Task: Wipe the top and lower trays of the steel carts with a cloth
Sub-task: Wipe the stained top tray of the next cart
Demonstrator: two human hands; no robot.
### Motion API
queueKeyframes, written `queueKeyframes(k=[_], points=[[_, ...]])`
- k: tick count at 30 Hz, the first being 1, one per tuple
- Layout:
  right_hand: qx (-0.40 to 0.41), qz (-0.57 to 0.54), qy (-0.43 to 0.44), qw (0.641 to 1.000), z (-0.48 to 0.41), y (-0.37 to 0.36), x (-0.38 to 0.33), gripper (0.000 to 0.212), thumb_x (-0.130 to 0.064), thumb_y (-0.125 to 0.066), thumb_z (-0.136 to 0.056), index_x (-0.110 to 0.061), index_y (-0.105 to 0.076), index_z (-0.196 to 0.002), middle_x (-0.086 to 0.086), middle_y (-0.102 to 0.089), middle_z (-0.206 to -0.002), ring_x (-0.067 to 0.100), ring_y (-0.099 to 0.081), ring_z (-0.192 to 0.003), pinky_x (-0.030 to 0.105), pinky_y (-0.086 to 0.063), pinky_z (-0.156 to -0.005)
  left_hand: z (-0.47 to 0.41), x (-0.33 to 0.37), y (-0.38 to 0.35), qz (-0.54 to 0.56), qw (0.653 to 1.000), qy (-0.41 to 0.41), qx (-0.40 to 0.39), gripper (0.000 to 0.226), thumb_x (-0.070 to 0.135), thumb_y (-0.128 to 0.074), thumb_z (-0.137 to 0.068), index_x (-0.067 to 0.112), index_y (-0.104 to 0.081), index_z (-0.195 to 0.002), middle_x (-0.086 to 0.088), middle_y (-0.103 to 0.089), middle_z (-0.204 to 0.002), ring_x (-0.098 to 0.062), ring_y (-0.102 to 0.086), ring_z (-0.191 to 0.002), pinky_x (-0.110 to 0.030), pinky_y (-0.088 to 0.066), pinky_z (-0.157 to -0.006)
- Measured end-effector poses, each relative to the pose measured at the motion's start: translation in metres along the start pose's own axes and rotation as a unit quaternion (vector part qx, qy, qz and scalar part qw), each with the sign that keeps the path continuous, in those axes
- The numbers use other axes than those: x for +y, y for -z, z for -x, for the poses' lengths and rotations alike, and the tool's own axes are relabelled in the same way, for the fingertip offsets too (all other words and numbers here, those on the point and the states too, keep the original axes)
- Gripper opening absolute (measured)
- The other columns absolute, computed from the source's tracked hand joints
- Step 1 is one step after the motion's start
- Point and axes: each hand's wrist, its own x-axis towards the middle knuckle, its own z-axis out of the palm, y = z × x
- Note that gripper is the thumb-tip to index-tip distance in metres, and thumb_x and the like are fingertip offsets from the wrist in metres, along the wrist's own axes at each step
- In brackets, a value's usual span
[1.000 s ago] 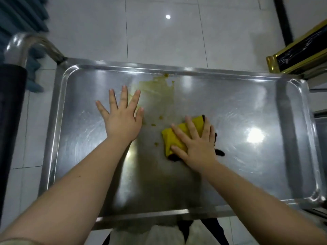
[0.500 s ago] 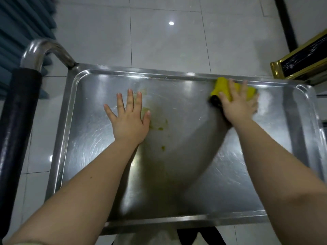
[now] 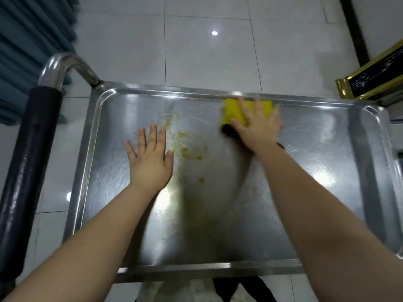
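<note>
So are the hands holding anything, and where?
Nothing is gripped. The right hand presses flat on top of the yellow cloth; the left hand rests open on the tray.

Folded yellow cloth (image 3: 234, 111) with a dark underside, pressed flat beneath the right hand (image 3: 257, 127), hard against the far rim of the steel cart's top tray (image 3: 122, 118). Shiny, scratched, rectangular, level. Yellow-brown smears (image 3: 189, 152) left of that grip and nearer, just beside the flat left hand (image 3: 150, 162).
</note>
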Motion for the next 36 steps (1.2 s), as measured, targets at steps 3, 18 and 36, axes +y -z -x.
queueKeyframes(k=[3, 18, 36], points=[[0.021, -0.08, -0.208, 0.975, 0.013, 0.01, 0.064, 0.069, -0.079, -0.027, -0.087, -0.058, -0.004, -0.149, -0.011, 0.003, -0.165, 0.047, 0.011, -0.147, 0.065, -0.001, -0.114, 0.041, -0.025, -0.006, -0.018, 1.0, -0.02, 0.014, 0.066, 0.049, -0.02, -0.098, 0.022, -0.016, -0.158, -0.007, -0.013, -0.165, -0.035, -0.005, -0.151, -0.057, 0.004, -0.119], [0.007, -0.008, -0.102, 0.995, 0.072, -0.019, 0.049, 0.072, -0.082, -0.024, -0.085, -0.054, -0.011, -0.151, -0.01, -0.002, -0.165, 0.04, 0.009, -0.149, 0.061, -0.001, -0.118, 0.059, -0.028, -0.02, -0.051, 0.998, -0.032, 0.025, 0.065, 0.05, -0.018, -0.1, 0.022, -0.012, -0.158, -0.008, -0.01, -0.165, -0.032, -0.005, -0.152, -0.057, 0.004, -0.119], [0.045, -0.059, -0.246, 0.966, 0.162, -0.039, 0.095, 0.074, -0.081, -0.018, -0.084, -0.052, -0.012, -0.152, -0.008, -0.007, -0.165, 0.044, 0.005, -0.148, 0.059, 0.0, -0.118, 0.138, -0.04, -0.031, -0.038, 0.995, -0.092, 0.008, 0.059, 0.044, -0.019, -0.101, 0.027, -0.022, -0.157, -0.005, -0.013, -0.165, -0.032, -0.007, -0.152, -0.054, 0.004, -0.119]])
